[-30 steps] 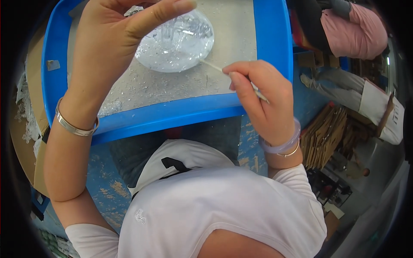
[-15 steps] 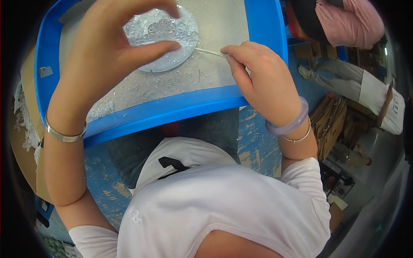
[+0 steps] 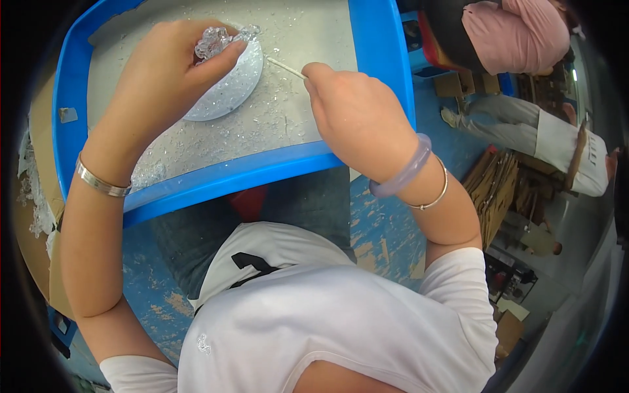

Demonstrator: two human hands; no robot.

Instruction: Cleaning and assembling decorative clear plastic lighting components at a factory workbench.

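Plainly nearer, the left hand (image 3: 167,75) grips a clear cluster (image 3: 213,44) over the pale disc (image 3: 234,88) in the blue tray (image 3: 236,186); the right hand (image 3: 357,111) pinches a thin stick (image 3: 285,67) (slanting leftward, tip just beside the disc).

Room lies right of the flat round whitish disc (image 3: 226,95); thin white stick (image 3: 286,67) intrudes; raised blue plastic rim (image 3: 262,174) bars near side.

The disc (image 3: 230,90) is in the tray (image 3: 249,171) — stick (image 3: 286,67) to its right.

Clear cluster (image 3: 213,44) partly behind left hand (image 3: 167,72), blue tray (image 3: 381,72) cropped above
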